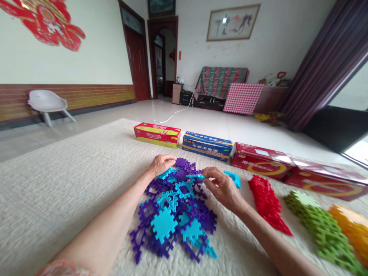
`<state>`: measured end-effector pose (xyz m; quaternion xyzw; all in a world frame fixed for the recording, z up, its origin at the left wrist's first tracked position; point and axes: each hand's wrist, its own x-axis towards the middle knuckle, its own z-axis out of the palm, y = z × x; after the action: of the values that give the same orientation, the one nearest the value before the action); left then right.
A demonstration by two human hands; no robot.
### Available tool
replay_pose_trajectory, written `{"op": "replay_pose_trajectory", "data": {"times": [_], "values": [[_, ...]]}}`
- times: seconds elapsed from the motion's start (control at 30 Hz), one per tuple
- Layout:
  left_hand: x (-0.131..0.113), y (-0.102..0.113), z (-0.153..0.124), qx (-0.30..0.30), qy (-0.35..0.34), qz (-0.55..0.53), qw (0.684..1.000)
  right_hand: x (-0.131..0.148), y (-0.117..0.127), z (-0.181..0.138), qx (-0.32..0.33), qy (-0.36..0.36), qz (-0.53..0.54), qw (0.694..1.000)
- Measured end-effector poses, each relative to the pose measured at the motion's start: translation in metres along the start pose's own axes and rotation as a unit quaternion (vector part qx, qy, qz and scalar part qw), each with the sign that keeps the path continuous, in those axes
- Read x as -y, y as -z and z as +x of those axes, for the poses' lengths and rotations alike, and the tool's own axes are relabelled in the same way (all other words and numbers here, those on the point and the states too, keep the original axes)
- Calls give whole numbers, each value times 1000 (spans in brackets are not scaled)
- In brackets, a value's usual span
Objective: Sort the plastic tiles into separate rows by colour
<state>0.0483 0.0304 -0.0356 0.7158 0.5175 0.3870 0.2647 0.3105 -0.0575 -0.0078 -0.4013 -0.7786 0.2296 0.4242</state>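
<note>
A mixed heap of purple and light-blue plastic interlocking tiles with notched edges lies before me; a solid light-blue tile (163, 225) is on top near its front. My left hand (163, 165) is at the far left of the heap, fingers closed at the edge of a purple interlocking tile (181, 163). From the right, my right hand (222, 188) pinches a light-blue interlocking tile (195, 176), held nearly edge-on above the heap. Just beyond that hand lies a small group of light-blue tiles (233, 179). The left fingertips are partly hidden.
Rows of red tiles (264, 203), green tiles (324, 230) and orange tiles (349, 226) lie to the right on the beige mat (71, 184). Behind stand a red-and-yellow box (157, 135), a blue box (207, 145) and dark-red boxes (261, 160). A white chair (47, 101) is far left.
</note>
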Motion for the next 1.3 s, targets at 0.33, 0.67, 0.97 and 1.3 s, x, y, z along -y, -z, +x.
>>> {"op": "replay_pose_trajectory", "data": {"times": [0.33,0.67,0.97,1.3], "values": [[-1,-1,0,-3,-7,1,1000,16,5,6,11,-219,246,944],[-1,1,0,-3,6,18,1000,10,60,7,220,-225,-88,945],[-4,1,-1,3,10,25,1000,12,49,-6,234,-67,-318,916],[4,1,1,17,7,19,1000,25,60,-10,266,-59,-360,892]]}}
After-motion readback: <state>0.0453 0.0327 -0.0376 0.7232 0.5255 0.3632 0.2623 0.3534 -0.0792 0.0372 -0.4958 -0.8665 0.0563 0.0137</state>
